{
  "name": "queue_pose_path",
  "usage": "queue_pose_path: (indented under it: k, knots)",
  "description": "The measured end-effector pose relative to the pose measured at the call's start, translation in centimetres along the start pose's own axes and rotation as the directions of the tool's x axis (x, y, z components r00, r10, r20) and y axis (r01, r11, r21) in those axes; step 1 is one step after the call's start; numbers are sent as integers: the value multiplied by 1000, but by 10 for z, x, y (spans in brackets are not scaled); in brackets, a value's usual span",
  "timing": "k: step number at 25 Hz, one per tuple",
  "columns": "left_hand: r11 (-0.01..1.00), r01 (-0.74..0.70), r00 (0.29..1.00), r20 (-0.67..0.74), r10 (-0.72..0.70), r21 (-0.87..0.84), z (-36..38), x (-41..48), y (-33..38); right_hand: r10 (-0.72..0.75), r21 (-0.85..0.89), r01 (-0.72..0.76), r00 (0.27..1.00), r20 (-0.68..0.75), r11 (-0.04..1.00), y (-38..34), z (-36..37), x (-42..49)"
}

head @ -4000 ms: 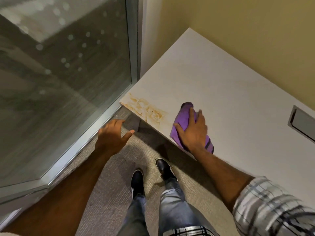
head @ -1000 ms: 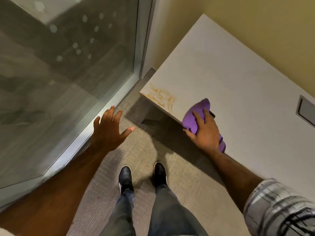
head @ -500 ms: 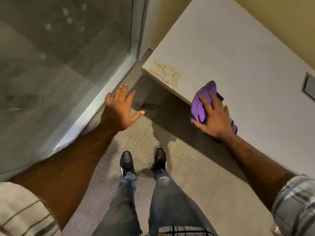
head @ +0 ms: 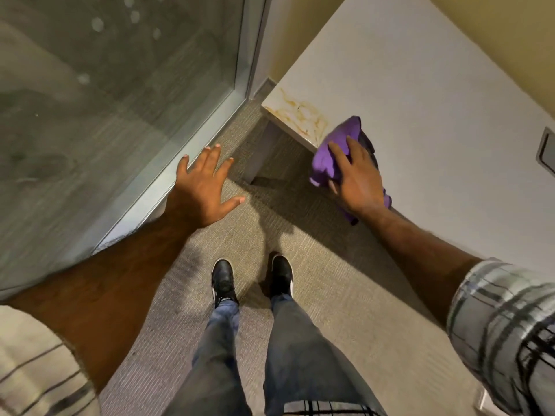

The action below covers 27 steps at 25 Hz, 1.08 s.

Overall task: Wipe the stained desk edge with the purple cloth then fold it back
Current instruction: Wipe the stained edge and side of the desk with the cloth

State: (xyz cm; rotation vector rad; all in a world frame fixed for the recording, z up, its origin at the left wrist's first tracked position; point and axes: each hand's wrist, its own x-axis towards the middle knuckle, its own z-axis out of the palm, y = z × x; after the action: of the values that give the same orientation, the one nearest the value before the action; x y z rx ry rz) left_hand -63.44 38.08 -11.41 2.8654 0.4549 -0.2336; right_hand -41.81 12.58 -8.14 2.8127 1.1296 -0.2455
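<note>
A white desk [head: 420, 94] runs along the yellow wall on the right. Orange-brown stains [head: 303, 115] mark its near left corner and front edge. My right hand [head: 357, 178] presses a crumpled purple cloth [head: 336, 148] down on the desk's front edge, just right of the stains; the cloth's left tip touches them. Part of the cloth hangs over the edge under my palm. My left hand [head: 204, 187] hovers over the carpet with fingers spread, holding nothing, left of the desk leg.
A glass panel in a metal frame [head: 192, 151] stands on the left, close to my left hand. A grey desk leg [head: 258, 157] drops below the stained corner. A recessed grey cover [head: 545, 148] sits in the desktop at the far right. My shoes [head: 222, 280] stand on beige carpet.
My right hand has slid the purple cloth left along the desk edge, up to the stains. My left hand has spread its fingers and stayed beside the glass frame.
</note>
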Motion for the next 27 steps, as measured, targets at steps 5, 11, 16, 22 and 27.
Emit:
queue_pose_path:
  k: [5,11,16,22,27]
  knots:
    - [998,53,998,15,-53,27,-1,0,-6,86,57,-87,996,12,995,47,11,-62]
    - [998,65,997,-27,-66,-20,6,1,-8,128,91,-122,990,-65,988,-9,2,12]
    - [993,83,995,-43,-86,-82,5,-1,-8,-1,36,2,1000,-4,999,-3,-17,25]
    - [984,150,988,-14,-152,-99,3,9,-10,124,299,-95,989,-78,950,21,-18,15]
    - [979,111,988,-85,-127,-169,13,11,-4,70,234,-48,994,-88,971,-42,-19,71]
